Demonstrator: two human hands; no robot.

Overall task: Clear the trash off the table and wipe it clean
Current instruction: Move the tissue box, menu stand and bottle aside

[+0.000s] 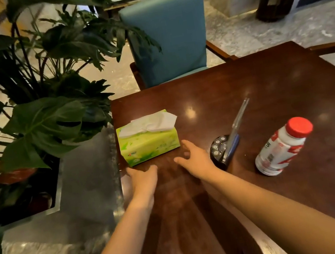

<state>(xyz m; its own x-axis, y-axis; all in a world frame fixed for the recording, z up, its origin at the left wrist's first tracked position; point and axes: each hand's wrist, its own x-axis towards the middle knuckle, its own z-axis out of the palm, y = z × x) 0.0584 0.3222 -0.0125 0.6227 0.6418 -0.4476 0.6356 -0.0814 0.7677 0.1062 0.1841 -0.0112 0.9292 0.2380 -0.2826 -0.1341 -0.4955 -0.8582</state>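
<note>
A green tissue pack (149, 145) with a white tissue (150, 124) sticking out of its top sits near the left edge of the dark wooden table (267, 91). My left hand (143, 180) lies palm down just in front of the pack, fingers apart, empty. My right hand (194, 160) hovers at the pack's near right corner, fingers spread, holding nothing. A white milk bottle (282, 148) with a red cap stands tilted-looking at the right.
A black round stand (222, 150) with a clear upright sign holder sits between my right hand and the bottle. A blue chair (168, 37) faces the table's far side. A large potted plant (33, 94) in a metal planter crowds the left edge.
</note>
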